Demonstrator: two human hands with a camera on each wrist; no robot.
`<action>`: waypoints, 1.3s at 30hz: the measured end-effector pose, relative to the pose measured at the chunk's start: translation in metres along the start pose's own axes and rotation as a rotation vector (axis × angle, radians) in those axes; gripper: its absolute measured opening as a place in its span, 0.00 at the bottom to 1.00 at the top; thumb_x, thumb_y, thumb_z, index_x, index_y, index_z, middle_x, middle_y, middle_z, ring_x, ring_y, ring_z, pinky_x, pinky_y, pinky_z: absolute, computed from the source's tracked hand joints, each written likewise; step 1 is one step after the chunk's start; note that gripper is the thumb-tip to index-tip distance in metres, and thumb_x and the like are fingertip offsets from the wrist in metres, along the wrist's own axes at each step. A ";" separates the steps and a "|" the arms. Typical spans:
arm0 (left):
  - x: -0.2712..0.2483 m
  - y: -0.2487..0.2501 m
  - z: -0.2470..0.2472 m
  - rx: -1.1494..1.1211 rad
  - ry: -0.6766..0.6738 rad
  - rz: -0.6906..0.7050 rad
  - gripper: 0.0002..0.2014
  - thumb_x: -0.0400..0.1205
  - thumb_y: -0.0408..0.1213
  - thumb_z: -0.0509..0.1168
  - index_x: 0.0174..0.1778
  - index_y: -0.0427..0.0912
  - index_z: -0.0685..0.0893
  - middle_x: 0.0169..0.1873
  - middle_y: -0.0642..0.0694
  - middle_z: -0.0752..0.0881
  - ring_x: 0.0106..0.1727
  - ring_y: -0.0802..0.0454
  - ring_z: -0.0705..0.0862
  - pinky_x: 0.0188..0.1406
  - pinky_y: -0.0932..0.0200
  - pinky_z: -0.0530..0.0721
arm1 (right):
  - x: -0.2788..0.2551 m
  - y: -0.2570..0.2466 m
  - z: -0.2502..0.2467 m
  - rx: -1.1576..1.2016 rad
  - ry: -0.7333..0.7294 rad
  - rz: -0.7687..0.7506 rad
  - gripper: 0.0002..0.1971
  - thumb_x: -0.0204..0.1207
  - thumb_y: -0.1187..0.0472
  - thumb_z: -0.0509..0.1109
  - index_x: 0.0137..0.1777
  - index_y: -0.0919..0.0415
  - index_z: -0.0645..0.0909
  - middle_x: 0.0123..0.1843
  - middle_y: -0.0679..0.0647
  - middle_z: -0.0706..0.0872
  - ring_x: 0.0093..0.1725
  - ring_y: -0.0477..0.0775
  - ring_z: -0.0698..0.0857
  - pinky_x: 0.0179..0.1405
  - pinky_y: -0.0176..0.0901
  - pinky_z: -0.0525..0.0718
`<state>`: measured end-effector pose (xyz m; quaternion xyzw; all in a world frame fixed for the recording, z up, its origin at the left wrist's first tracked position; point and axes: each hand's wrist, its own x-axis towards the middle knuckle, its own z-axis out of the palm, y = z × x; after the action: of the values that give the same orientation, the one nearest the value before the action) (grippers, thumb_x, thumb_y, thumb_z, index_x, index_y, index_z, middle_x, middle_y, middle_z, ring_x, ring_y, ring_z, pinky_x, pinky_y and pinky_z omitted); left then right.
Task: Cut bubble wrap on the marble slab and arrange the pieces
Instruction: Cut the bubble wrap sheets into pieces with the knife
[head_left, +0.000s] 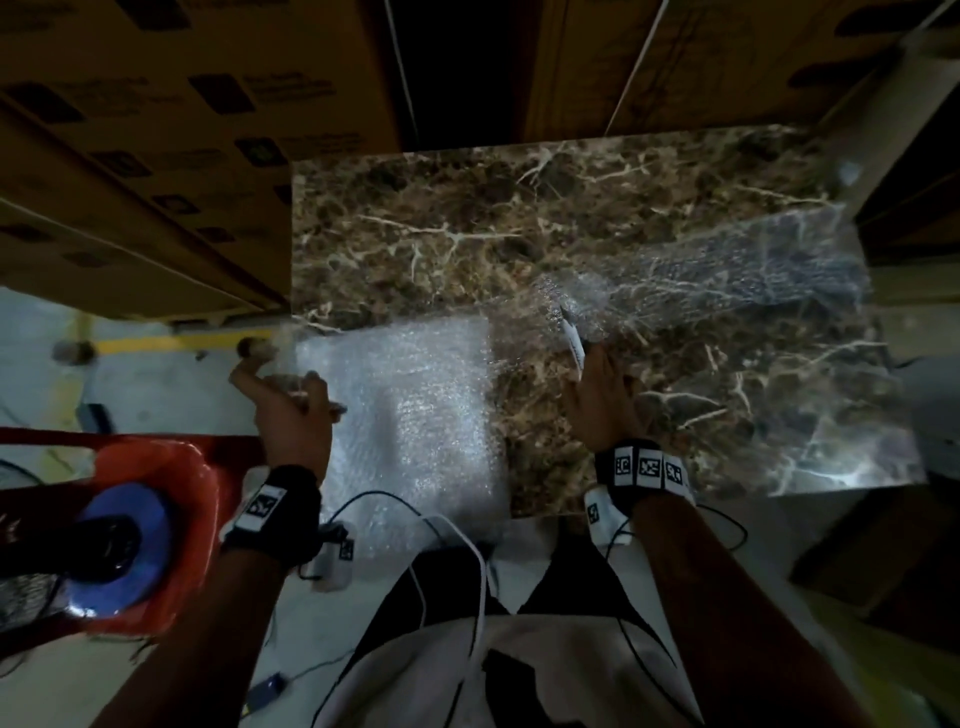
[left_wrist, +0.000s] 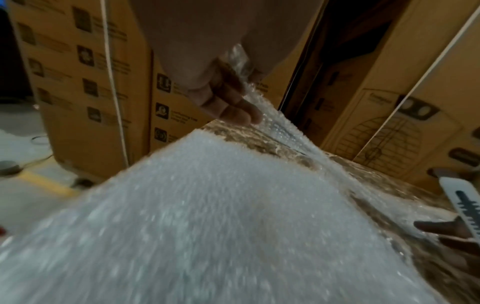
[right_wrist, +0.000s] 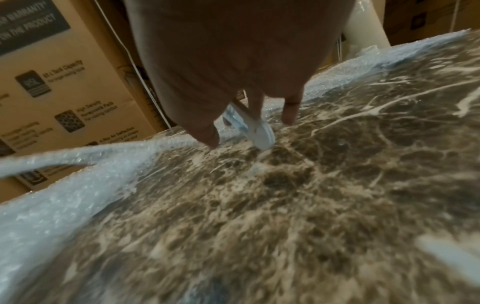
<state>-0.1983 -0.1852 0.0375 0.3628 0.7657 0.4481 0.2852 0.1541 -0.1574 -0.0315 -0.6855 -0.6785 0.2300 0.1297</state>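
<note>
Seeing printed cardboard boxes (head_left: 156, 156) standing behind slab's far edge; red plastic chair (head_left: 171, 499) sitting left, blue roll (head_left: 124, 551) lying on it.

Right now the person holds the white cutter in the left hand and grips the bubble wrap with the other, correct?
Not quite: the head view shows the white cutter in the right hand; the left hand grips the bubble wrap.

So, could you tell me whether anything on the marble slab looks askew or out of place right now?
The bubble wrap is not lying flat: the left hand holds its far corner up off the marble slab, and it hangs over the near edge. The right hand holds a white cutter.
</note>
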 end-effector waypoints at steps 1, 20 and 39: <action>-0.005 -0.007 -0.001 -0.014 0.017 -0.013 0.25 0.86 0.30 0.63 0.76 0.46 0.61 0.50 0.39 0.82 0.34 0.37 0.89 0.38 0.44 0.93 | 0.001 0.003 0.000 -0.001 -0.002 -0.011 0.19 0.85 0.62 0.69 0.70 0.70 0.72 0.63 0.66 0.79 0.65 0.69 0.80 0.54 0.53 0.78; -0.072 0.019 0.288 0.565 -0.469 0.365 0.22 0.92 0.48 0.54 0.81 0.48 0.75 0.85 0.41 0.67 0.83 0.38 0.69 0.80 0.35 0.69 | 0.057 0.081 -0.023 0.132 0.101 -0.015 0.20 0.89 0.43 0.56 0.69 0.57 0.69 0.56 0.58 0.87 0.54 0.64 0.87 0.65 0.71 0.78; 0.038 0.080 0.311 0.691 -0.756 0.386 0.30 0.85 0.34 0.68 0.84 0.49 0.69 0.83 0.41 0.68 0.77 0.43 0.73 0.72 0.49 0.73 | 0.091 0.034 -0.011 -0.102 -0.131 0.029 0.17 0.92 0.57 0.55 0.70 0.69 0.74 0.53 0.65 0.90 0.49 0.69 0.91 0.46 0.56 0.88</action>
<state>0.0406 0.0215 -0.0313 0.7051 0.6320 0.0530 0.3172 0.1867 -0.0675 -0.0511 -0.6842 -0.6866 0.2415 0.0467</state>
